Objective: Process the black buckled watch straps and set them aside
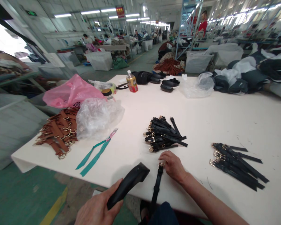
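Observation:
My left hand point(100, 204) is closed round a black handheld tool shaped like a hair clipper point(128, 184), its wide end pointing up and right. My right hand point(173, 165) has its fingers curled at the gold buckle of a black buckle strap point(157, 181); the thumb's grip is partly hidden. This strap runs down over the table's front edge toward my lap. Just beyond my right hand lies a heap of black buckle straps point(165, 132). Off to the right, several more black buckle straps point(239, 165) lie fanned out.
On the white table point(135, 125) lie scissors with teal ribbon point(100, 153), brown buckle straps point(58, 129), a clear plastic bag point(96, 117) and a pink bag point(72, 92). A drink bottle point(132, 82) stands behind. Dark rolled bundles point(245, 75) occupy the back right.

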